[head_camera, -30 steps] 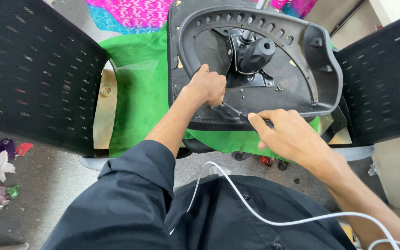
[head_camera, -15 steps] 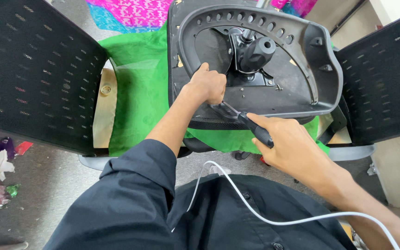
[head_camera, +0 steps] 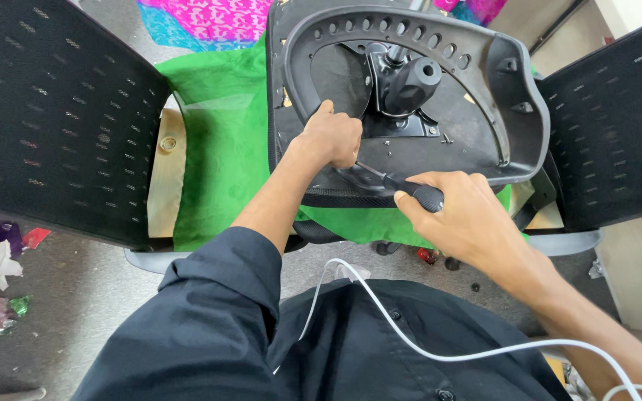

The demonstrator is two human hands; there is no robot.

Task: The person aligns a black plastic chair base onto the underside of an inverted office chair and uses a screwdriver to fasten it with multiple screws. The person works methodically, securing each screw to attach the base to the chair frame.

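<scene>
the right hand (head_camera: 464,223) grips a screwdriver (head_camera: 399,187) at the chair seat's (head_camera: 514,111) six o'clock edge, the left hand (head_camera: 332,139) fisted beside its tip, seemingly mid-screwing; next needs steady pressure

Even, bright daylight, sharp focus

Soft shadow lies under the left hand (head_camera: 332,139); gloss shines on the plastic rim (head_camera: 518,82) beyond the grip; wide-angle bending at the edges.
</scene>
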